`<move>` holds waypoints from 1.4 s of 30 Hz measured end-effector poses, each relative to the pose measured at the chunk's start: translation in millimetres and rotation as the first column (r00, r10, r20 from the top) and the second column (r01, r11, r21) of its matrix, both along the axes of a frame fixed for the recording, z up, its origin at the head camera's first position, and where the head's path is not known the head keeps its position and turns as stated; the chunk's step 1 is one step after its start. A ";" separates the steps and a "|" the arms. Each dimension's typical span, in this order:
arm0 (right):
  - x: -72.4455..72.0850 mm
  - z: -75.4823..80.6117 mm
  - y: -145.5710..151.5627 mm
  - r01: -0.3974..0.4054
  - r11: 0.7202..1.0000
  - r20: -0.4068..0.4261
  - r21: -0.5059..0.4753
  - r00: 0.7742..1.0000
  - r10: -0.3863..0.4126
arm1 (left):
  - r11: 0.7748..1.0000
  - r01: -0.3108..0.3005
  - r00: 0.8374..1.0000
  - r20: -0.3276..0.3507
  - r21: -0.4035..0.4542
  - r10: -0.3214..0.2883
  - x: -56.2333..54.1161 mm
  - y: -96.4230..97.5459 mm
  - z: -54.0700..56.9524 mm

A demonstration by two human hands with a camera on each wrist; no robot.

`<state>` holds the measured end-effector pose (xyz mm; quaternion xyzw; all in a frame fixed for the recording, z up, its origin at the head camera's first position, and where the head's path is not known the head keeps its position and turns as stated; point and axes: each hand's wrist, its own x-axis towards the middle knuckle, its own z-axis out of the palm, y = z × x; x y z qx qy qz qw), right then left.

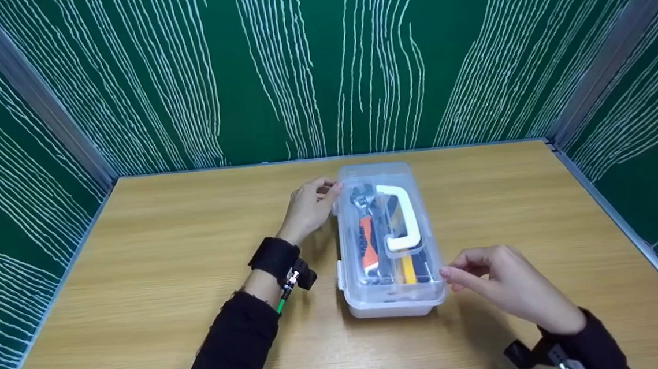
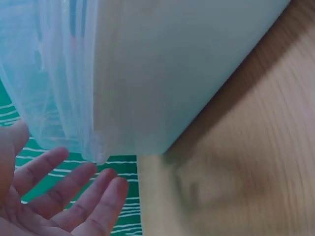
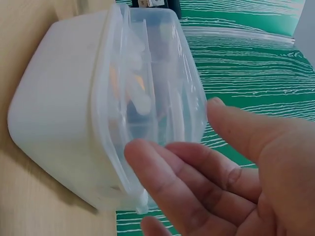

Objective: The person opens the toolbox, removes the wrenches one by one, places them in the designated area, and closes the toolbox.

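A clear plastic toolbox (image 1: 394, 295) with a pale base and a white handle (image 1: 409, 216) stands on the table, its lid down. Through the lid show an adjustable wrench (image 1: 367, 228) with an orange-and-black grip and something yellow (image 1: 408, 268). My left hand (image 1: 310, 206) is at the far left corner of the box, thumb at the lid's edge; in the left wrist view its fingers (image 2: 81, 182) are spread beside the lid. My right hand (image 1: 500, 274) is at the near right corner, with thumb and fingers (image 3: 152, 167) loosely bent by the lid. Whether either hand touches the box, I cannot tell.
The wooden table (image 1: 194, 246) lies under the box. Green panels (image 1: 229, 87) with white wavy lines rise along the back and both sides, framed by grey posts (image 1: 45, 94). Dark straps with small cameras (image 1: 306, 273) sit on both wrists.
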<state>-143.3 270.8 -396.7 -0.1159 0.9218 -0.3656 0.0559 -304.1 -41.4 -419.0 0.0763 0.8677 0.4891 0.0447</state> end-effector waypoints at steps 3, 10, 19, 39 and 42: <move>-10.8 4.0 6.7 -0.005 1.000 -0.037 0.004 0.999 0.005 | 1.000 0.010 1.000 -0.003 -0.029 -0.010 7.5 -3.5 4.2; -63.2 4.7 24.4 0.045 0.998 -0.061 -0.038 0.997 -0.047 | 0.997 0.079 0.993 -0.088 -0.023 -0.081 53.5 -19.0 10.4; -131.9 -1.2 16.3 0.088 0.988 0.044 -0.128 0.996 -0.083 | 0.988 0.147 0.989 -0.012 0.053 -0.147 132.5 -28.5 4.0; -171.9 -16.2 -11.3 0.075 0.965 0.116 -0.253 0.992 -0.047 | 0.990 0.140 0.979 -0.148 -0.020 -0.141 167.2 -12.8 -16.6; -173.1 -17.3 -10.7 0.070 0.967 0.115 -0.247 0.993 -0.042 | 0.990 0.139 0.976 -0.168 -0.023 -0.141 166.7 -13.2 -17.6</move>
